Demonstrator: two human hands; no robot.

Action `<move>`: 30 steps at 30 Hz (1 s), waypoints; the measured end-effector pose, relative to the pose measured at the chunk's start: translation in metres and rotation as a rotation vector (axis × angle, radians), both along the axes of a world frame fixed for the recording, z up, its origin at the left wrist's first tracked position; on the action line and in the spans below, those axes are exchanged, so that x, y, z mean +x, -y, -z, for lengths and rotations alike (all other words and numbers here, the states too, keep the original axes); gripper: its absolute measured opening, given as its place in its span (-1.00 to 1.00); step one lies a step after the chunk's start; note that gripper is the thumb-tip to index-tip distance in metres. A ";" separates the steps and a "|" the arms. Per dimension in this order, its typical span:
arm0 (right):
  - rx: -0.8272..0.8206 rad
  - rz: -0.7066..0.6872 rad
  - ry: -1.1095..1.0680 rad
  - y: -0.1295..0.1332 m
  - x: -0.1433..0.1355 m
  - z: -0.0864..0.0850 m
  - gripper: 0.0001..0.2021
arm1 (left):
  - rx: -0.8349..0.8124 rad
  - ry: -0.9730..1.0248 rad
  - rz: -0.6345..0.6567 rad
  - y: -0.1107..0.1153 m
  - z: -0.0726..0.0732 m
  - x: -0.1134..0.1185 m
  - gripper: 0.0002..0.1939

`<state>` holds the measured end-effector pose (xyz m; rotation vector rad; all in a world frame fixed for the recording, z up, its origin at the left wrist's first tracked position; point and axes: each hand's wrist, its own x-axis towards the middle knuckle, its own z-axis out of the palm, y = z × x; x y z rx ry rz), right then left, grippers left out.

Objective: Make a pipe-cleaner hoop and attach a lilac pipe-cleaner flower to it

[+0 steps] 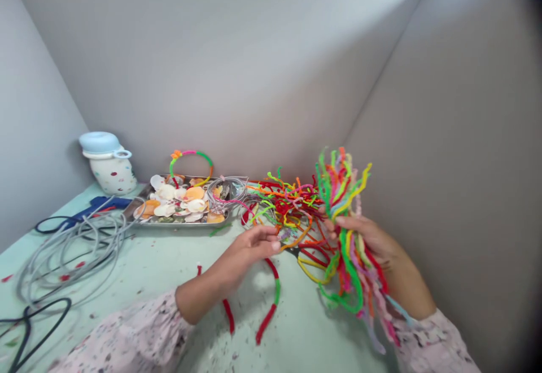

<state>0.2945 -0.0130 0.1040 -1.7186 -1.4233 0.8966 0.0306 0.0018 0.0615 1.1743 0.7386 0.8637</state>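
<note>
Splaying from right fingers (331,229): fuzzy, multicoloured pipe-cleaner bundle (349,247).

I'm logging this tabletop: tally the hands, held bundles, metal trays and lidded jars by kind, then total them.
Hands: 2 (left hand, right hand)
Bundle: 1, in the right hand
Tray: 1
Jar: 1
Total: 5
</note>
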 end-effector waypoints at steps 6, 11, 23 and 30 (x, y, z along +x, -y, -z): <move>-0.098 -0.512 -0.437 0.001 -0.070 0.022 -0.82 | -0.150 0.223 0.079 0.017 0.004 0.031 -0.54; -0.130 -0.630 -0.348 0.009 -0.102 0.035 -0.83 | -0.249 0.155 -0.085 0.016 0.016 0.033 -0.62; -0.063 -0.547 -0.307 0.006 -0.095 0.038 -0.60 | -0.234 0.290 -0.025 0.005 0.017 0.027 -0.54; 0.276 -0.417 0.264 0.035 -0.130 0.050 -0.33 | -0.235 0.191 -0.194 0.013 0.017 0.026 -0.64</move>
